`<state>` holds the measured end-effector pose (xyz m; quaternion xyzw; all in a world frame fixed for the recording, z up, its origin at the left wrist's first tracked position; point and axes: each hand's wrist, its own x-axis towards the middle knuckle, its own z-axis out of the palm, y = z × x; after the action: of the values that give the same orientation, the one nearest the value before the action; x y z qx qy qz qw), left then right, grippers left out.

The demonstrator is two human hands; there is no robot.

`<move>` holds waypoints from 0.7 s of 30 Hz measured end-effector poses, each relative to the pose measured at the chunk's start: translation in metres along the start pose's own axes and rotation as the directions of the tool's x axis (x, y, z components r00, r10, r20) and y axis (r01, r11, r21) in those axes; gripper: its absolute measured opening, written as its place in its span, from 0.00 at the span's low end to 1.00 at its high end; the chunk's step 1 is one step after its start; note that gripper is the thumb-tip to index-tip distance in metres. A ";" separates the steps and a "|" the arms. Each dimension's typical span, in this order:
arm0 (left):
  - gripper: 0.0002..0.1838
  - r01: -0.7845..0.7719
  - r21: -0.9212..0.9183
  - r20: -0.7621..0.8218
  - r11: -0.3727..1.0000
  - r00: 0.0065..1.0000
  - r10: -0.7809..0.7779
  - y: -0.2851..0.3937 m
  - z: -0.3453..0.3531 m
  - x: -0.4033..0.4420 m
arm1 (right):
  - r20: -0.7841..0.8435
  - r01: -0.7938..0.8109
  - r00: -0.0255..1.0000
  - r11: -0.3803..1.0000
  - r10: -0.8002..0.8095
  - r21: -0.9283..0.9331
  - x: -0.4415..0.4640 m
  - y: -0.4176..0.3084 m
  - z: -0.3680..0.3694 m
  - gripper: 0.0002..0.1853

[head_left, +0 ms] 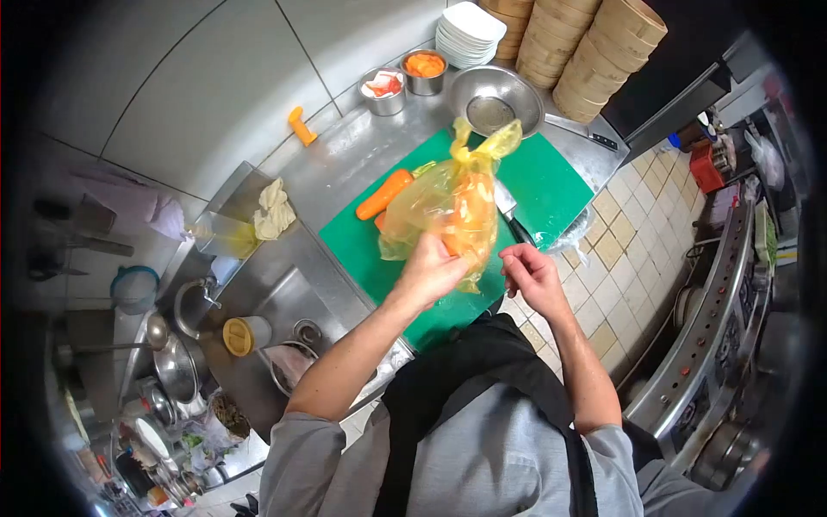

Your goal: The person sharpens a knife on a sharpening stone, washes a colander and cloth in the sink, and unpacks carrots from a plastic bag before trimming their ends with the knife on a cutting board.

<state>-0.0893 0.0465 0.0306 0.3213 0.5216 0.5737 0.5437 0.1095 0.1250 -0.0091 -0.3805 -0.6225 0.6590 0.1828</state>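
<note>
My left hand [438,269] grips a yellow translucent plastic bag [413,211] near its lower part. Orange pieces that look like carrots show through the bag, and its knotted-looking top points away from me. A whole carrot [385,195] lies beside the bag on the green cutting board [551,172]. To the right of the bag is a knife [519,229] with a black handle, its blade partly hidden by the bag. My right hand [532,277] hovers close to that handle, apart from the bag, with its fingers curled in and nothing visible in them.
Behind the board stand a metal bowl [534,108], two steel cups [385,102], white plates [469,30] and bamboo steamers [594,73]. Another knife [594,135] lies at the counter's right. An orange peeler-like tool [301,127] rests by the wall. A sink [297,297] is left, a stove [689,353] right.
</note>
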 end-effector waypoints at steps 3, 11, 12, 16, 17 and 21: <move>0.18 -0.097 -0.063 -0.105 0.993 0.990 0.090 -0.015 0.014 0.004 | 0.082 -0.032 0.996 0.985 0.019 0.169 -0.004 -0.009 0.003 0.20; 0.24 0.071 -0.153 0.089 0.986 0.994 -0.058 -0.025 0.023 -0.008 | 0.108 -0.006 0.994 0.999 0.002 0.036 -0.015 0.004 0.008 0.08; 0.27 0.135 -0.133 0.154 0.982 0.981 -0.114 -0.018 0.018 -0.011 | 0.047 0.022 0.999 1.000 -0.023 0.013 -0.016 0.007 0.004 0.07; 0.33 0.004 0.305 0.332 0.952 0.937 -0.110 -0.004 -0.030 -0.031 | -0.219 0.085 0.975 0.981 -0.046 0.172 -0.019 0.022 -0.021 0.07; 0.34 -0.016 0.458 0.343 0.889 0.926 -0.160 -0.001 -0.042 -0.036 | -0.258 0.066 0.966 0.973 -0.006 0.221 -0.023 0.019 -0.028 0.08; 0.36 0.077 0.432 0.374 0.899 0.891 -0.256 0.017 -0.055 -0.057 | -0.316 0.086 0.948 0.932 0.032 0.352 -0.039 0.021 -0.047 0.09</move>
<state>-0.1342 -0.0196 0.0442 0.4961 0.5252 0.3200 0.6129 0.1743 0.1257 -0.0155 -0.4325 -0.4583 0.6900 0.3560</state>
